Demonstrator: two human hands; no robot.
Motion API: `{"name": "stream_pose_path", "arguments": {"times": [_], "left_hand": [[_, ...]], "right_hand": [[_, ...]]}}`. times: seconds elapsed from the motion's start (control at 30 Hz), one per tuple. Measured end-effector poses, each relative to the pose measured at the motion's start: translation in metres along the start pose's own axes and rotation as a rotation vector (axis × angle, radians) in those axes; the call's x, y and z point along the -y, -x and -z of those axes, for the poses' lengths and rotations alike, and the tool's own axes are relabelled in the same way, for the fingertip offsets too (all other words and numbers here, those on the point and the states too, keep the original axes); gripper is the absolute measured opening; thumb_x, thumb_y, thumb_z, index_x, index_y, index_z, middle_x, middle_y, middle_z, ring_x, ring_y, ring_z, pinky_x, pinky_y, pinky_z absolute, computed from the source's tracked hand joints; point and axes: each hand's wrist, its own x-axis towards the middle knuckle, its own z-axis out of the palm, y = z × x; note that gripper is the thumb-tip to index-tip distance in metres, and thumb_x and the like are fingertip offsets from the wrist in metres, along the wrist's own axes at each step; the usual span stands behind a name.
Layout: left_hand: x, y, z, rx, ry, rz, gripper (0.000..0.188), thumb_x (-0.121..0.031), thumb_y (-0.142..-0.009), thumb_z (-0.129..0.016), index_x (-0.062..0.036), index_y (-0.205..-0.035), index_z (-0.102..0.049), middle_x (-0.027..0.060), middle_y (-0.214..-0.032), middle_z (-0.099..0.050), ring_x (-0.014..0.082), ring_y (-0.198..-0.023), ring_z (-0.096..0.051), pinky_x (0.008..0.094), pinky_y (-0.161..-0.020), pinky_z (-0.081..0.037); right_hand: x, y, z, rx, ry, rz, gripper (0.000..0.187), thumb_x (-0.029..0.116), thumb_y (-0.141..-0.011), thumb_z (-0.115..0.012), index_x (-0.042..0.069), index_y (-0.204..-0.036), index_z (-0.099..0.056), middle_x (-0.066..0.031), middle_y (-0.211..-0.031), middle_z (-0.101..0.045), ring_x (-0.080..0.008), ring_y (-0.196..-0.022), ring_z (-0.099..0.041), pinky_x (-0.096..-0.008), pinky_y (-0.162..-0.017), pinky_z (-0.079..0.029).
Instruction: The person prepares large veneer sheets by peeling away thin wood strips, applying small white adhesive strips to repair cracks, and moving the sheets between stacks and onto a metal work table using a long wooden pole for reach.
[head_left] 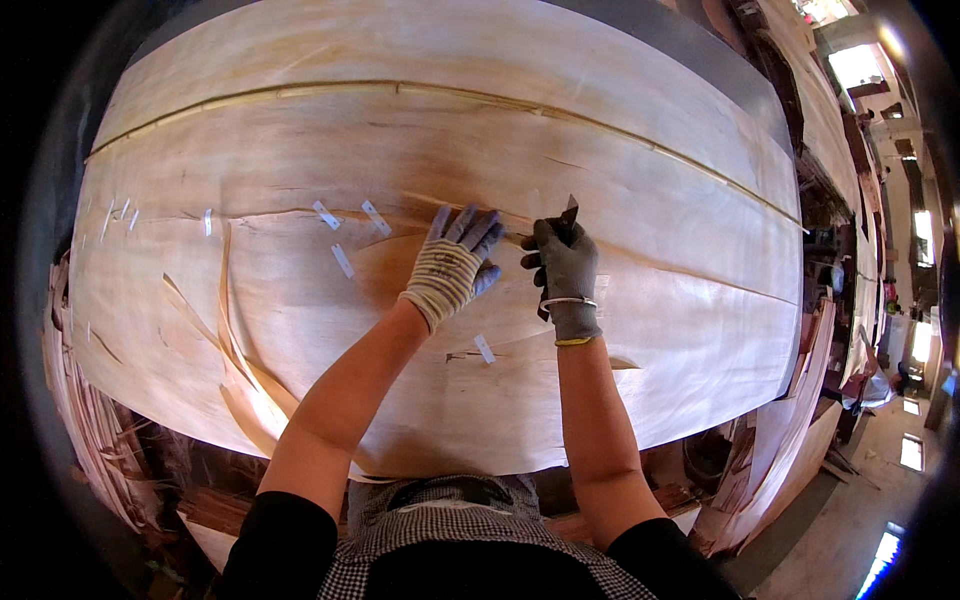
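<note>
A large pale wood veneer sheet (pixel 690 360) lies spread in front of me. My left hand (pixel 450 262), in a striped glove with grey-blue fingers, rests on it with the fingers stretched out, beside a long split (pixel 640 258) in the wood. To its right, my right hand (pixel 568 275), in a dark grey glove with a white band at the wrist, is closed around a dark utility knife (pixel 571 207). The knife's blade points away from me, and most of its handle is hidden in the fist. Small white tape pieces (pixel 376 218) stick to the veneer left of my hands.
A long thin bamboo strip (pixel 400 88) lies across the far part of the sheet. Loose curled veneer strips (pixel 240 375) lie at the near left. Stacked veneer scraps (pixel 90 400) stand beyond the left edge, and more veneer (pixel 800 400) lies at the right edge.
</note>
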Motion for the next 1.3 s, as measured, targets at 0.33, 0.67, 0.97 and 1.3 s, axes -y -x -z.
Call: {"name": "stream_pose_path", "arguments": {"times": [0.33,0.67,0.97,1.3], "left_hand": [[-0.002,-0.002,0.007,0.143,-0.092,0.048,0.060,-0.044,-0.078,-0.051,-0.0133,-0.128,-0.043,0.0009,-0.136,-0.036,0.0267,-0.128,-0.026,0.0480,-0.106,-0.011],[-0.003,0.008,-0.004,0.070,-0.052,0.048,0.057,-0.040,-0.077,-0.054,-0.0122,-0.126,-0.044,0.0066,-0.133,-0.040,0.0280,-0.128,-0.027,0.0504,-0.105,-0.012],[-0.011,0.001,0.010,0.085,-0.032,0.067,0.056,-0.037,-0.078,-0.054,-0.0123,-0.127,-0.044,0.0063,-0.137,-0.034,0.0297,-0.130,-0.023,0.0519,-0.105,-0.011],[-0.006,0.003,0.002,0.115,-0.108,0.030,0.057,-0.038,-0.079,-0.050,-0.0131,-0.130,-0.040,0.0036,-0.135,-0.038,0.0240,-0.130,-0.024,0.0493,-0.107,-0.007]], "right_hand": [[-0.068,-0.042,0.003,0.036,0.333,-0.018,0.021,0.018,-0.076,-0.059,-0.002,-0.079,-0.062,-0.0146,-0.063,-0.061,-0.0235,-0.053,-0.060,-0.0332,-0.045,-0.044],[-0.056,-0.035,0.003,0.042,0.280,-0.051,0.020,0.018,-0.076,-0.059,-0.001,-0.081,-0.061,-0.0111,-0.060,-0.059,-0.0200,-0.048,-0.058,-0.0306,-0.040,-0.042],[-0.065,-0.046,-0.001,0.052,0.346,-0.013,0.025,0.024,-0.078,-0.060,0.001,-0.084,-0.063,-0.0141,-0.070,-0.063,-0.0223,-0.059,-0.062,-0.0343,-0.050,-0.045],[-0.045,-0.035,-0.015,0.002,0.970,0.160,0.031,0.031,-0.075,-0.060,0.004,-0.090,-0.064,-0.0230,-0.084,-0.061,-0.0364,-0.084,-0.060,-0.0419,-0.070,-0.047]]}}
